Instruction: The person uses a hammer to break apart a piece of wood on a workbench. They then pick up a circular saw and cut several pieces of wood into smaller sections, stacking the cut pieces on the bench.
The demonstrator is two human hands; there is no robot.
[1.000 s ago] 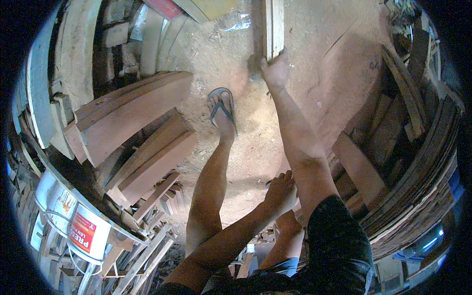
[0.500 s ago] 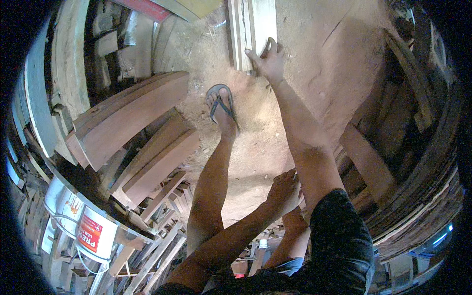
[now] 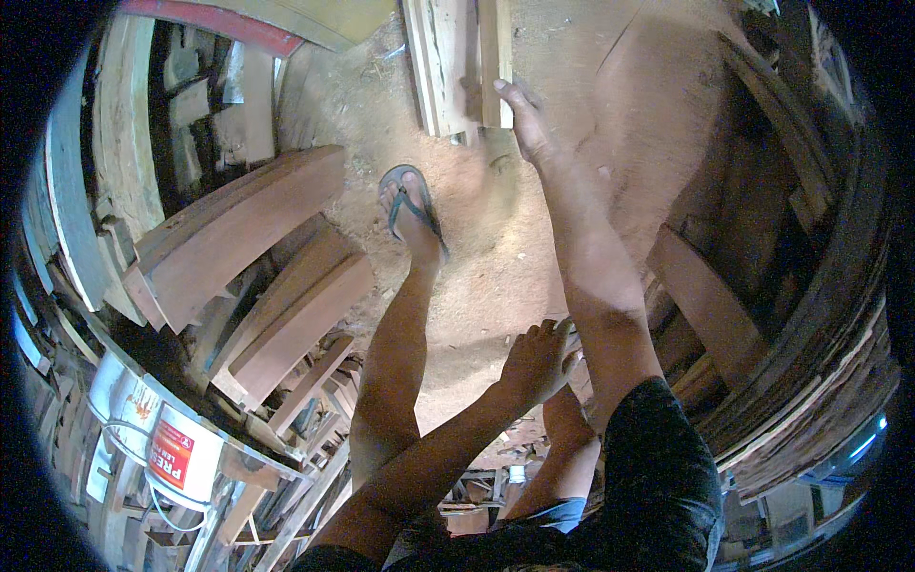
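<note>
My right hand (image 3: 522, 119) grips the lower end of a narrow wooden strip (image 3: 495, 52) at the top centre, thumb along it and the other fingers mostly hidden. Just left of that strip lie more pale planks (image 3: 434, 67) on the sandy ground. My left hand (image 3: 534, 357) rests near my bent right leg, under my right elbow, fingers apart and slightly bent. My left foot (image 3: 410, 205) in a flip-flop stands on the dirt below the planks.
Thick reddish timbers (image 3: 238, 229) are piled at left, with weathered boards (image 3: 129, 124) behind. A white bucket (image 3: 133, 424) with a red label sits lower left. Dark lumber stacks (image 3: 782, 343) curve along the right. A red-and-yellow panel (image 3: 229, 24) shows at top left.
The pale planks have shifted leftward and more of them show. My right hand loosened and spread half a second ago, and now holds the right-hand strip. My left hand stays low.
</note>
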